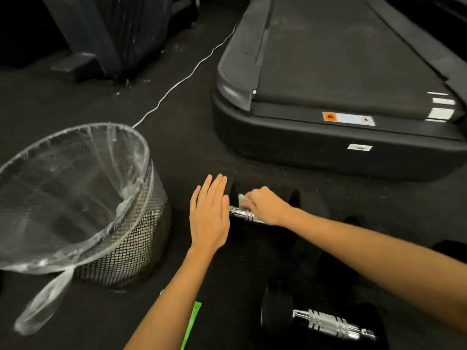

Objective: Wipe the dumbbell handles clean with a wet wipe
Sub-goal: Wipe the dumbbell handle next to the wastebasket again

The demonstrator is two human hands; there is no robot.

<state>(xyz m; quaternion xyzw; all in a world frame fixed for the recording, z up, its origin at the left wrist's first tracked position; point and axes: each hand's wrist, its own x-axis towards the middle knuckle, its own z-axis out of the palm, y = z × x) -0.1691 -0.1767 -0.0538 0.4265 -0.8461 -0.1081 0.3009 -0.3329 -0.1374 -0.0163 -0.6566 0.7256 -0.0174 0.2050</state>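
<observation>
Treadmill (341, 72) beyond the grip, mesh bin (121, 238) left of it. Far dumbbell (249, 215) on floor: right hand (265, 205) presses wet wipe (243, 200) onto its chrome handle; left hand (209, 215) flat, fingers together, against its left head. Second dumbbell (328, 324) nearer, untouched.

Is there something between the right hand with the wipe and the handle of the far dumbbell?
Nothing visible stands between them. The right hand already presses the wet wipe on the chrome handle of the far dumbbell. The left hand lies flat over that dumbbell's left weight, beside the handle, not across it.
</observation>
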